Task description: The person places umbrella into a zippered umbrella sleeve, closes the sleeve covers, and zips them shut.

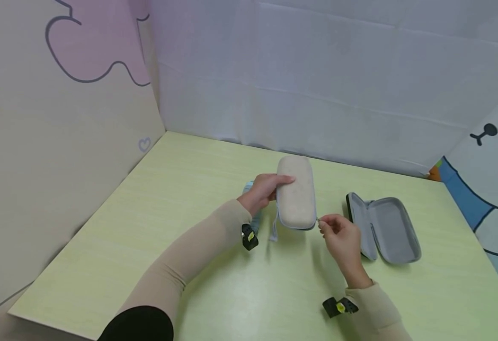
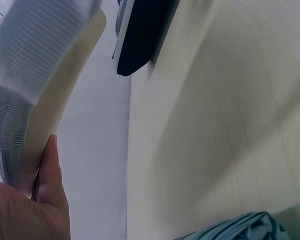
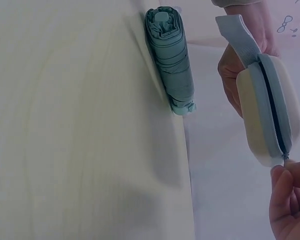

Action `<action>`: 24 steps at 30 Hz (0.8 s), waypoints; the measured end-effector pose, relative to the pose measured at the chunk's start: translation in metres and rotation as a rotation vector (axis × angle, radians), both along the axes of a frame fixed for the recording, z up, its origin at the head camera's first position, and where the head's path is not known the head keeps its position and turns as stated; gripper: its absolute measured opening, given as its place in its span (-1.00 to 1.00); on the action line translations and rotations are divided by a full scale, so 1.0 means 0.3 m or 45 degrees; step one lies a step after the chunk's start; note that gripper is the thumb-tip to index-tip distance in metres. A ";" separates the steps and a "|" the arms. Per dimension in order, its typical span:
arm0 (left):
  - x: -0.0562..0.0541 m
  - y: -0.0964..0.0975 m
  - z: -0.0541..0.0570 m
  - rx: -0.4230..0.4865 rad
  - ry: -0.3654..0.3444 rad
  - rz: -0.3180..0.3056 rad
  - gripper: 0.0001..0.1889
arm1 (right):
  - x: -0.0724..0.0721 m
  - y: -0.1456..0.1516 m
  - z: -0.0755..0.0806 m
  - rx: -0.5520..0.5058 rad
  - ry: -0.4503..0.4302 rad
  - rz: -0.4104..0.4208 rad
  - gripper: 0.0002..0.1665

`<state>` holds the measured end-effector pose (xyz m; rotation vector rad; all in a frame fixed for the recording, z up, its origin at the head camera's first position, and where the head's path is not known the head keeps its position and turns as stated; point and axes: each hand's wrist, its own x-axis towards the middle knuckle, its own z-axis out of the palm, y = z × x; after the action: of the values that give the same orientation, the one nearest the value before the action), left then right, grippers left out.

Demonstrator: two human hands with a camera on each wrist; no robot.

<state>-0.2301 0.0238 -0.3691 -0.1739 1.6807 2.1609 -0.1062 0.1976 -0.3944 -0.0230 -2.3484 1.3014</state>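
Head view, beige case: here it is [image 1: 297, 199], held up over the bench [image 1: 232, 298], long axis running away from the person, left hand [image 1: 262, 190] gripping its left side, thumb across the top.
Head view, zip pull: right there [image 1: 317, 219] at the near right corner, pinched by the right hand [image 1: 342, 239], clearly the nearer hand.
Head view, grey case: lying open [image 1: 395, 233], right of the right hand.
Left wrist view, strap: woven [image 2: 40, 47], big beside the left hand.
Right wrist view, zip: running [image 3: 274, 107] from strap to pull; teal umbrella [image 3: 171, 62] lying apart.
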 end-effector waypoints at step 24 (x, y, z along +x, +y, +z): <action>-0.001 -0.004 -0.020 0.041 -0.029 0.059 -0.58 | 0.008 0.003 -0.006 -0.033 -0.079 0.028 -0.95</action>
<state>-0.2303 0.0225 -0.3752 -0.2294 1.6435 2.2103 -0.1039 0.1985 -0.3962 -0.0463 -2.3900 1.3602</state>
